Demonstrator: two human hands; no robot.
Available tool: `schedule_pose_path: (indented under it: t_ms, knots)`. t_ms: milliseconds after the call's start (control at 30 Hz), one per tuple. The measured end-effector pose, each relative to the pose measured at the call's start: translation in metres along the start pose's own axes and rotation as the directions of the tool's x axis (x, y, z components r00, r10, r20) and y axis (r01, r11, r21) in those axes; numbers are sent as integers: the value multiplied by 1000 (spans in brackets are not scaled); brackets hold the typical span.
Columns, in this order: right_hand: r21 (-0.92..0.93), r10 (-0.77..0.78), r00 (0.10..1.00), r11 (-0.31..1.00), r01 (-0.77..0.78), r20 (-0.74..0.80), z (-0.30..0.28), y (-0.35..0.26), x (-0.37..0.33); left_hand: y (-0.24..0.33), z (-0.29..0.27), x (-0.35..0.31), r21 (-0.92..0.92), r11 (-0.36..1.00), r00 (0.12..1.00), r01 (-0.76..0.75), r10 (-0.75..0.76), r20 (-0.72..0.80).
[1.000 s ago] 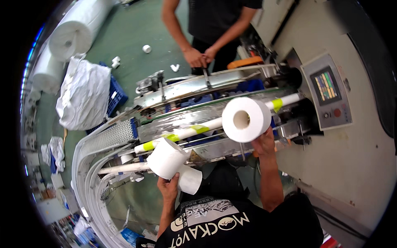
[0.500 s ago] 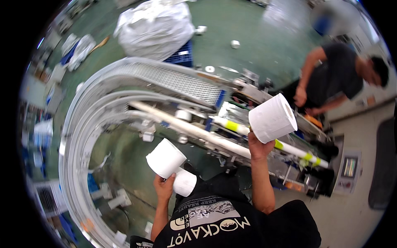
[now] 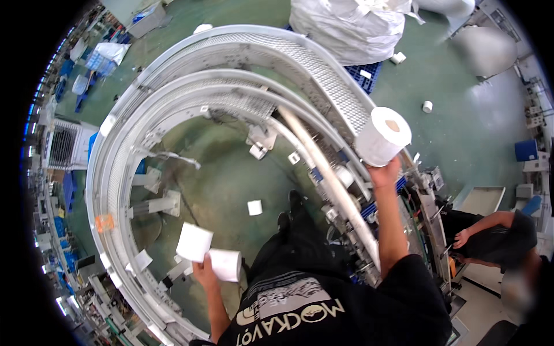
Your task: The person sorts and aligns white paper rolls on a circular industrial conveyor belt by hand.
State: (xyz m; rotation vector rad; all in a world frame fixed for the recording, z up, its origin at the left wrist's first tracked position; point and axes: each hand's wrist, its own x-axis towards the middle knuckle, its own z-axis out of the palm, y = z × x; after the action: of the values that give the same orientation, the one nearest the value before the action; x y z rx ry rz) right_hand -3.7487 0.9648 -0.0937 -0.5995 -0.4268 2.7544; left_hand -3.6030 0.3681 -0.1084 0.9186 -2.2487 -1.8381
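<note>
Left hand: clenched around two white paper rolls held together, low beside the person's hip, above the green floor inside the conveyor's curve.

Right hand: raised, grasping from beneath one white paper roll, its brown core end facing up, just over the outer edge of the conveyor.

Conveyor: curved, grey metal, with mesh belt and pale guide rails, sweeping from lower left round to the right.

Orange tag: small, square, on the conveyor's left rail.

Large white sack: bulging, at top, resting on a blue pallet.

Loose rolls: small, white, scattered on the floor near the sack.

White square scrap: flat on the floor near the person's black shoes.

Blue container: at far right edge.

Another person: dark shirt, bent at the machine on the right, well apart from the rolls.
</note>
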Motion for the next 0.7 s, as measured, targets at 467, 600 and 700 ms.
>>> schedule_pose_path:
  t_ms: [467,600,700]
  knots:
    - [562,167,949,773,-294,267,73,65,76,45,74,35,134,986,988,98,-80,-135]
    - [582,188,947,752,-310,261,79,71,84,55,84,41,82,991,988,110,-100,-117]
    - [587,231,930,724,-361,287,85,75,86,60,88,41,37,998,992,58,-54,-113]
